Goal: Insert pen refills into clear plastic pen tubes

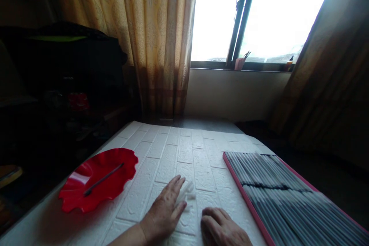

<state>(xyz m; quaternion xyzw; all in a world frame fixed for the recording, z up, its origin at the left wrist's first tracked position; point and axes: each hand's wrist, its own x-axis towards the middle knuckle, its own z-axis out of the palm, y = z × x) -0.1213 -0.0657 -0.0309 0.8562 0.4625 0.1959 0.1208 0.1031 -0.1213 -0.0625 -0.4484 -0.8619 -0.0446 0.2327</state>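
Nearest, to the left of the pink-edged box (244,192), the right hand (225,227) rests on the white brick-patterned tabletop (184,144), fingers curled loosely; whether anything sits under them I cannot tell. Farther left of the box, the left hand (164,205) has its fingers nearly straight and its thumb apart, a blurred translucent piece (188,191) between them; whether it is pinched or merely touched is unclear. The step in hand looks like handling that piece; securing it calls for thumb and fingertips closing gently, as it seems flimsy. Inside the box lie two rows of slim sticks (302,209). Well left of the box, a wavy red plate (117,186) bears one dark stick (103,179). Beyond the box, a pink cup (239,64) stands by the window (219,15).
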